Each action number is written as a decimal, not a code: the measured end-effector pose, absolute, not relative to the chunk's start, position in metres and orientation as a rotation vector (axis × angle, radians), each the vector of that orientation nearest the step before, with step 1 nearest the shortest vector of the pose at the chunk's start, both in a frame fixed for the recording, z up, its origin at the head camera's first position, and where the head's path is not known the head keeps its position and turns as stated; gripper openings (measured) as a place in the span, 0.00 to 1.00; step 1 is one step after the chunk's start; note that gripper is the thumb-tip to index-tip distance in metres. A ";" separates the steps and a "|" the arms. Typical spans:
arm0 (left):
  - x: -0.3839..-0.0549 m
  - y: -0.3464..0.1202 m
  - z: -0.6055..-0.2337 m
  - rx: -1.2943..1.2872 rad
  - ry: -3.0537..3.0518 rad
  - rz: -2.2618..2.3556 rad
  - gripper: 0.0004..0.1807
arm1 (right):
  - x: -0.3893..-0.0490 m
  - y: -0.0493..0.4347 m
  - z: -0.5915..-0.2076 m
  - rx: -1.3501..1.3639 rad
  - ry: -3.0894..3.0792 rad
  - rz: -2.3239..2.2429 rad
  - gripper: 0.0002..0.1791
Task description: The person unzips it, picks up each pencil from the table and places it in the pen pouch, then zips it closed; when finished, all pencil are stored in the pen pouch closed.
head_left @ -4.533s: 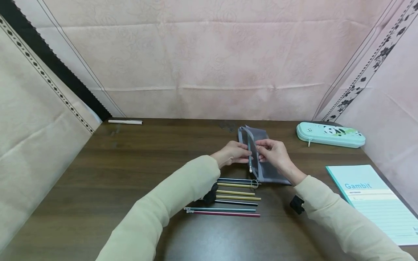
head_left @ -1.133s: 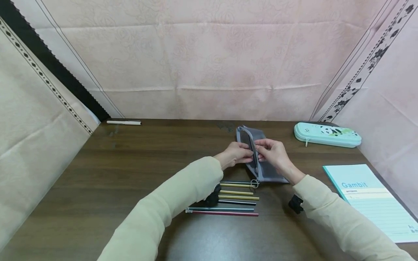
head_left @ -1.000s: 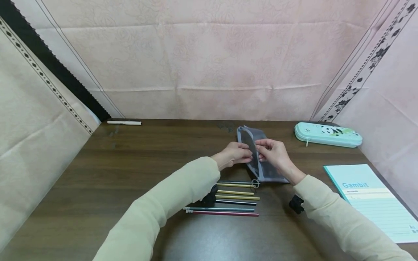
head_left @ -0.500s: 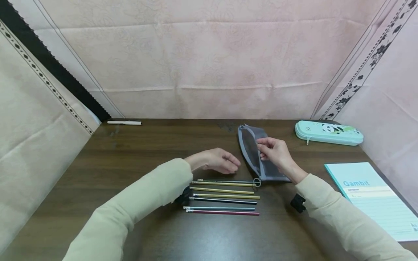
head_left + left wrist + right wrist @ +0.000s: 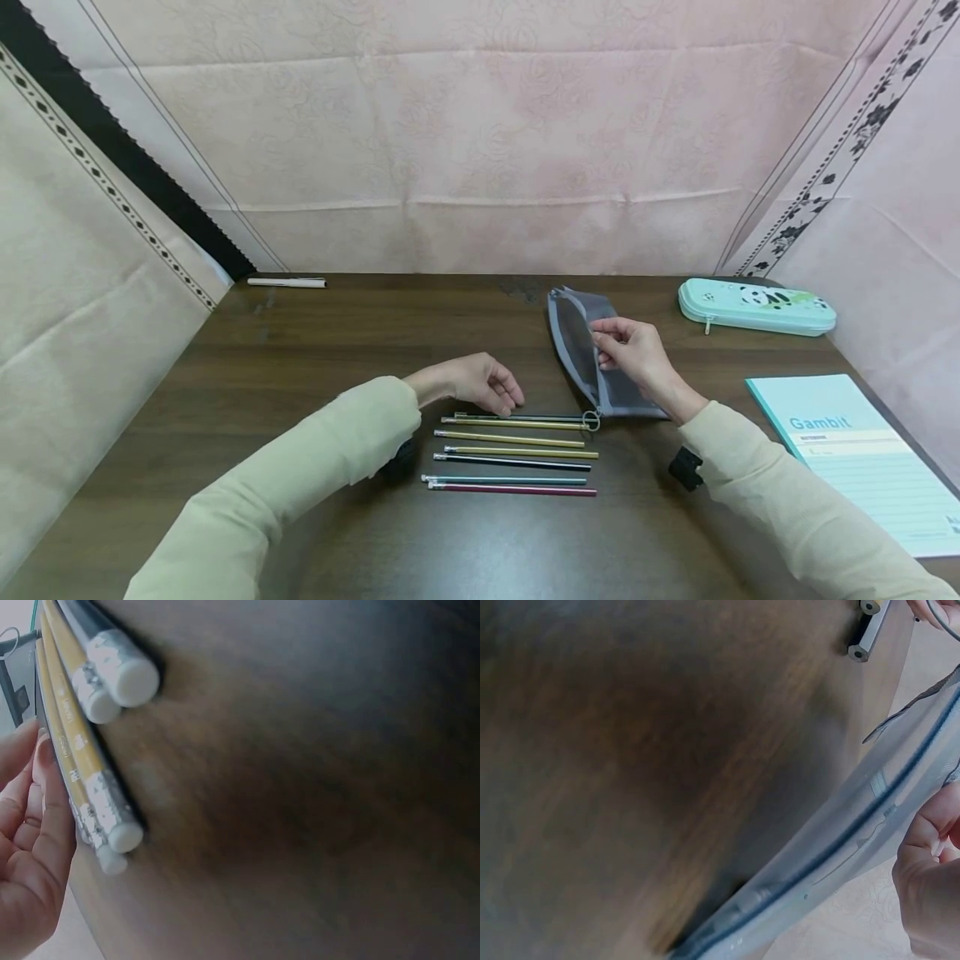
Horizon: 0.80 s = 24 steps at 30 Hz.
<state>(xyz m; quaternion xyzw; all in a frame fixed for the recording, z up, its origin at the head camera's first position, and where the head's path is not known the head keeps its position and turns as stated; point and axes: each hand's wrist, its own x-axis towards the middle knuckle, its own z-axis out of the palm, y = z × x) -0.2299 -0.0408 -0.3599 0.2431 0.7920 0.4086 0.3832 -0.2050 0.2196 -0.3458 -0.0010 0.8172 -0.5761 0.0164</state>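
My left hand (image 5: 480,385) reaches down to the far end of a row of pencils. Its thumb and fingertips pinch the farthest one, a dark pencil (image 5: 551,417); in the left wrist view the hand (image 5: 30,847) lies beside the yellow pencils with white erasers (image 5: 120,832). My right hand (image 5: 633,354) pinches the near side of a grey zip pouch (image 5: 630,396), keeping its mouth spread. In the right wrist view the pouch's zip edge (image 5: 855,825) runs diagonally past my thumb. The pouch's inside is mostly dark in the head view.
Nearer me lie yellow pencils (image 5: 517,438), a black pencil (image 5: 517,462), a teal pencil (image 5: 510,480) and a red pencil (image 5: 517,490). A mint panda pencil case (image 5: 750,308) and a notepad (image 5: 855,458) sit right. A white stick-like item (image 5: 287,282) lies back left.
A teal pencil held at the pouch mouth earlier has gone from sight into the pouch. My left hand has left the pouch and moved left and down to the pencil row. The right hand stays.
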 end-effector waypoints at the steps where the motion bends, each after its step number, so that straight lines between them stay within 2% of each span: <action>1: -0.230 -0.041 -0.360 0.638 2.032 1.032 0.12 | -0.205 0.220 -0.346 -0.004 2.543 -1.791 0.17; 12: -0.226 -0.041 -0.354 0.841 2.295 0.761 0.08 | -0.205 0.221 -0.345 0.011 2.563 -1.765 0.17; 24: -0.231 -0.053 -0.354 0.737 2.380 0.747 0.08 | -0.205 0.220 -0.345 -0.002 2.576 -1.757 0.17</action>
